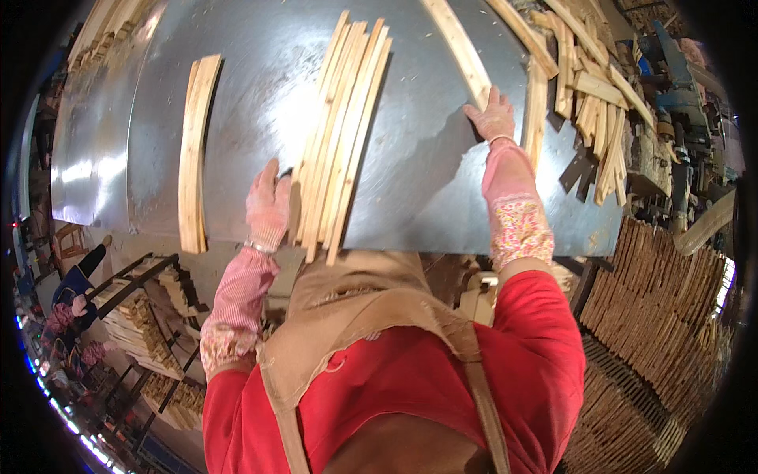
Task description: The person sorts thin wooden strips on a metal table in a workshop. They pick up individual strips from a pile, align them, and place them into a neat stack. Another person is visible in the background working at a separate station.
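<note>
My left hand [267, 204], in a pale knit glove, is beside the left edge of a bundle of narrow wooden strips [346, 130]. Its fingers are slightly apart with nothing between them; whether they touch the bundle is hard to tell. The strips lie side by side, their near ends uneven and jutting past the edge of a metal-topped table [414, 178]. Farther right, my right hand [496, 117] grips the near end of a long wooden board [459, 53], thumb on its left side and fingers on its right.
Left of the bundle lies a short pair of wooden strips [198, 154]. A jumbled pile of wood offcuts [592, 101] covers the table's right end. Stacked wood [657, 296] stands at lower right, and loaded racks [139, 326] at lower left. Another person [74, 302] is at far left.
</note>
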A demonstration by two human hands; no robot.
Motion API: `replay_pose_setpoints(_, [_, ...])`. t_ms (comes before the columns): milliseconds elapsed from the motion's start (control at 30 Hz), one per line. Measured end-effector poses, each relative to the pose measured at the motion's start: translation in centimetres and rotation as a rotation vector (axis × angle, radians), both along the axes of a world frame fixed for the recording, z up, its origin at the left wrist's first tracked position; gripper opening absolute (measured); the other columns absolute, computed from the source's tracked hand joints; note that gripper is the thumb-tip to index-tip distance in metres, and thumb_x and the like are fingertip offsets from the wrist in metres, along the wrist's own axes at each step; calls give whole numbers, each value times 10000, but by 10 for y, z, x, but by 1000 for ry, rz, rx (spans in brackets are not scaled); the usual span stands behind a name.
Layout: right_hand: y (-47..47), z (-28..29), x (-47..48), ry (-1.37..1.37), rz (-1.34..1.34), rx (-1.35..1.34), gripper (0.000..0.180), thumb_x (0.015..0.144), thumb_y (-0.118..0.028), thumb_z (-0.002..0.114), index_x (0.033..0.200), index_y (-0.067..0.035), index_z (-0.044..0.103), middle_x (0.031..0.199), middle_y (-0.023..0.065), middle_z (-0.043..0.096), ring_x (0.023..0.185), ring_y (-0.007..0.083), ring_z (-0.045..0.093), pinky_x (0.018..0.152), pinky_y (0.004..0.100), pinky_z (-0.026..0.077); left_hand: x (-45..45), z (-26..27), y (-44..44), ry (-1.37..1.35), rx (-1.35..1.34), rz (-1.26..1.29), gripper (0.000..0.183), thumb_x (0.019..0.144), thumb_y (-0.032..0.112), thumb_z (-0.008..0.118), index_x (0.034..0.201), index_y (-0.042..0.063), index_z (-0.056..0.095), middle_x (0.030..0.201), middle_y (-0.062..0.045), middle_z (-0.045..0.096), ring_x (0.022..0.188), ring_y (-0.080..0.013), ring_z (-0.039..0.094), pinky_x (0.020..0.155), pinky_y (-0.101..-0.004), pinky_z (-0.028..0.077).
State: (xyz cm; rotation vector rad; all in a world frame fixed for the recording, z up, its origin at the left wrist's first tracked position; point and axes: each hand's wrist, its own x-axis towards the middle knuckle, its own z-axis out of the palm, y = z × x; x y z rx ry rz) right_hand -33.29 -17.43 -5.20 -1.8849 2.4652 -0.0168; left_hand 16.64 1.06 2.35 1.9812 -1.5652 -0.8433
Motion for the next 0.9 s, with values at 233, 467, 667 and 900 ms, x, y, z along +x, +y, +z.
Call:
replay_pose_setpoints(233, [33,62,28,-1098,162,386,574,1048,-529,649,1388,-69,703,1251,167,768,1210,307,693,1112,401,501,-179,-6,-47,674,137,63,721,1048,436,698,1559,-42,527,1467,-255,653,1414,-336,599,1194,-398,479])
replay_pose_setpoints(467, [21,50,-101,-66,-163,218,1146,828,-667,811,1707,-104,336,1702,232,412,1542,413,424,1231,488,425,-280,-57,-98,844,460,94,606,1003,228,750,1496,-77,576,1279,-146,720,1134,-224,671,1020,-350,541])
replay_pose_setpoints(667, [3,52,-136,-279,-272,287,1019,856,-473,841,1688,-122,369,1538,264,540,1405,432,571,1178,491,484,-255,-23,-59,-291,201,-21,662,952,289,768,1515,-2,575,1393,-263,657,1309,-369,615,1182,-475,442])
replay_pose_setpoints(900, [87,9,-101,-1430,76,155,741,946,-142,677,1621,10,412,1355,206,677,1232,275,639,1078,386,516,-160,25,-13,-760,198,135,1107,672,495,937,1600,111,473,1629,-256,388,1470,-481,415,1254,-557,338])
